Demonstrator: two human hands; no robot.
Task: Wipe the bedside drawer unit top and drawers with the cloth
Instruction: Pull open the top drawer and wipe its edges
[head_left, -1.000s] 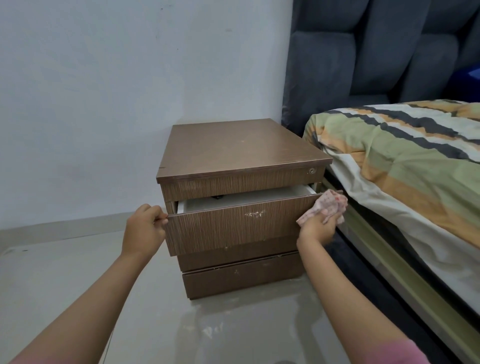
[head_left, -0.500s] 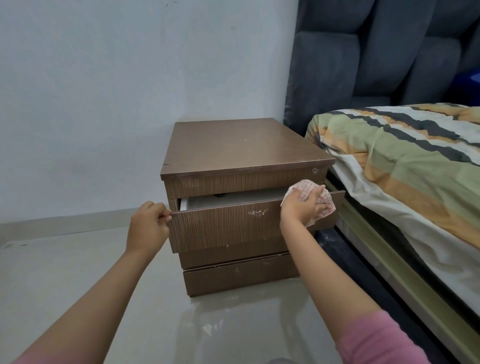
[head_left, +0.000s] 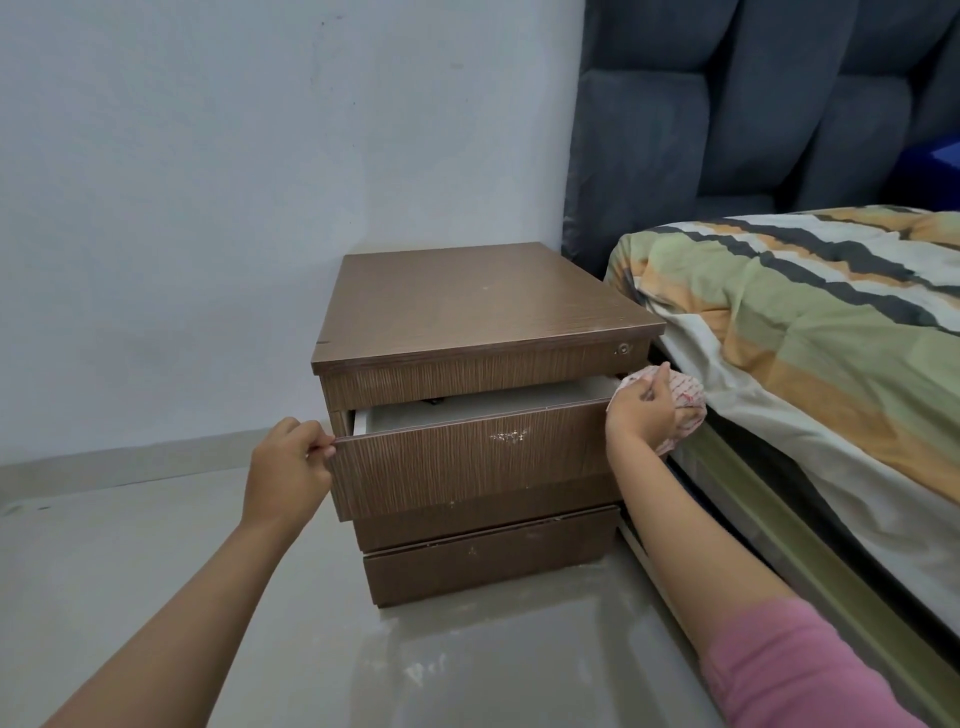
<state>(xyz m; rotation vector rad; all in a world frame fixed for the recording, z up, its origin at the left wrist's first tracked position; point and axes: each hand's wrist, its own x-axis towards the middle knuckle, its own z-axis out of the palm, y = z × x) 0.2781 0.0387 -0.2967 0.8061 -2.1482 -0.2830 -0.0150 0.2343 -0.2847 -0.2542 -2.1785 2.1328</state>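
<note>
We see the right hand (head_left: 640, 415) and its cloth (head_left: 684, 402) back at the right end of the pulled-out drawer (head_left: 467, 457), after half a second ago pressing further left along its top edge. The drawer front now sits slightly further out than before.

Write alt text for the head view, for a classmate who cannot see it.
A person's right hand presses a patterned cloth on the right end of a brown bedside drawer unit's partly open top drawer, while the left hand pinches its left edge. A bed with a striped cover stands alongside.
</note>
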